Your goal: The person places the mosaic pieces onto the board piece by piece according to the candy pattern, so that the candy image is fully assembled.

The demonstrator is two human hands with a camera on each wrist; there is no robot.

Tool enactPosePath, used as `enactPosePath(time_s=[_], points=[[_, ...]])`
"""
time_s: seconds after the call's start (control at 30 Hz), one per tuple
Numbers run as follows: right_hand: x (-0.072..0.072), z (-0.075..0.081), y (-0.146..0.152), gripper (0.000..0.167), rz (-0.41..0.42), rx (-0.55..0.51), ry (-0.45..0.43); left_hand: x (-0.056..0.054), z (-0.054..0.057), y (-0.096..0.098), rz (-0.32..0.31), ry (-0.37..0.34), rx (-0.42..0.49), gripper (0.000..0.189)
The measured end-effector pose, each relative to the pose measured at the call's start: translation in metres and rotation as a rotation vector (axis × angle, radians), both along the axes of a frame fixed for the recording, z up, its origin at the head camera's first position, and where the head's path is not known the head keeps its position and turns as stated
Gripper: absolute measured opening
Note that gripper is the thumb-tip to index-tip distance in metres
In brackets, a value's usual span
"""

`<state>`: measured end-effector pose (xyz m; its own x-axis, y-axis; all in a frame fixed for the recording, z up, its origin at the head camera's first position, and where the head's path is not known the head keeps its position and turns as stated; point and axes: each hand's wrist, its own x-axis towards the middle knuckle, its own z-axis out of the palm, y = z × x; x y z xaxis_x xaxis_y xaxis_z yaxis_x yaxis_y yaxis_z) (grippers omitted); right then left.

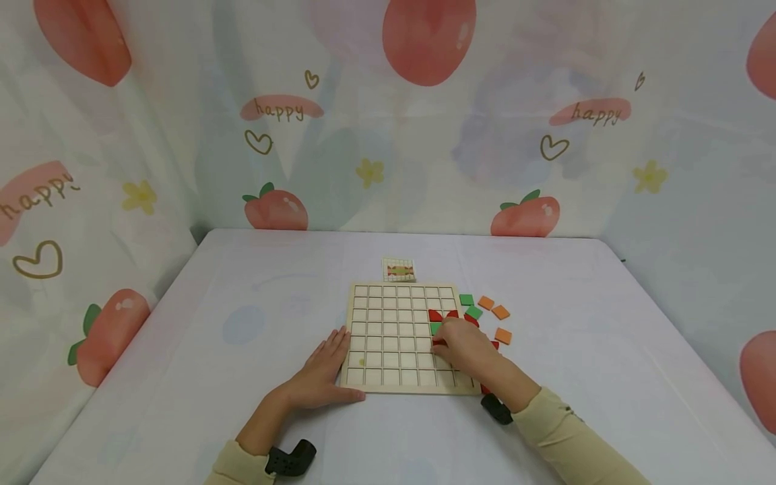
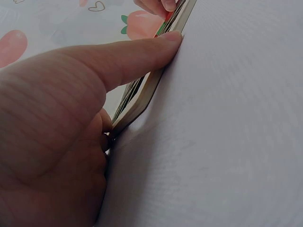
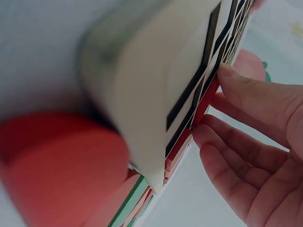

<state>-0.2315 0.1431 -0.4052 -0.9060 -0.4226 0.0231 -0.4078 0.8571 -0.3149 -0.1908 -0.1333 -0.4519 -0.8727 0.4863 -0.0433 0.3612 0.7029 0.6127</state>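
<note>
A square wooden grid board [image 1: 412,389] lies on the table. My left hand [image 1: 318,378] rests against its left side with fingers straight, the thumb along the near edge. Over the board's right part, my right hand [image 1: 469,349] pinches a red tile [image 3: 207,98] at a grid cell, thumb on one side and fingertips close by. Just beyond those fingers, two red pieces [image 1: 435,315] and a green square tile [image 1: 435,328] sit in cells. How deep the pinched tile sits cannot be told. The right hand covers several cells.
Loose orange tiles [image 1: 503,335] and green tiles [image 1: 466,300] lie right of the board. Red pieces [image 1: 471,320] are there too, some partly hidden by the right hand and forearm. A small patterned card [image 1: 399,271] lies behind the board.
</note>
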Motion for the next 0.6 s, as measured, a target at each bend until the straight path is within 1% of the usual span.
enactPosePath(time_s=[0.27,0.5,0.6], points=[[0.0022,0.0003,0.002,0.016,0.033,0.02,0.028,-0.0005,-0.0013,0.0003,-0.001,0.005,-0.001,0.106],[0.0029,0.0005,0.0015,0.014,0.031,0.039,0.033,-0.0001,0.0003,0.0003,0.0,0.0,0.0,0.106],[0.0033,-0.0001,0.0013,0.014,0.043,0.057,0.045,0.0001,0.0011,0.0004,0.001,0.001,-0.001,0.106]])
